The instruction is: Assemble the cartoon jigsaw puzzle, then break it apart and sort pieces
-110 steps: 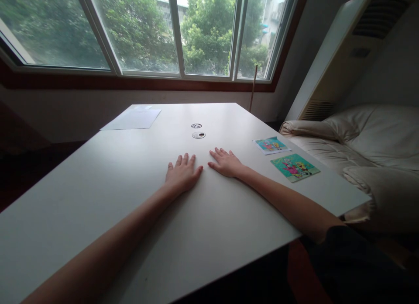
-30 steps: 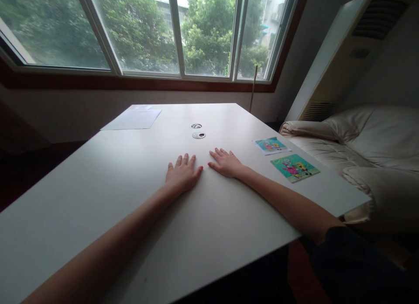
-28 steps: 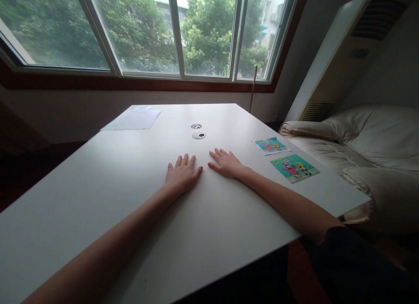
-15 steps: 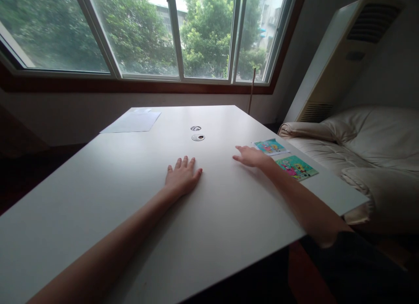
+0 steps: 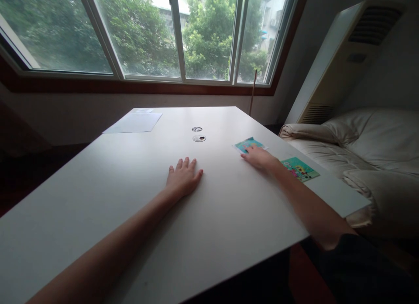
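My left hand [image 5: 183, 177] lies palm down on the white table [image 5: 209, 234], its fingers spread and nothing in it. To the right, my right hand [image 5: 260, 157] rests with its fingers stretched over a small turquoise cartoon picture [image 5: 249, 142] with a white edge. The hand covers the picture's near part; whether the fingertips press on it I cannot fully make out. Beside my right forearm lies a larger green cartoon picture [image 5: 303, 169] showing yellow and pink figures, partly hidden by the arm.
A white sheet of paper [image 5: 132, 122] lies at the table's far left. Two round cable-hole covers [image 5: 198, 138] sit near the middle. A cream leather sofa [image 5: 314, 142] stands along the right side, with a tall air conditioner [image 5: 340, 63] behind it. Windows [image 5: 209, 42] span the back.
The small picture has shifted left across the table and now lies under my right hand's fingers. My right hand has moved slightly right onto it. The left hand stays in place.
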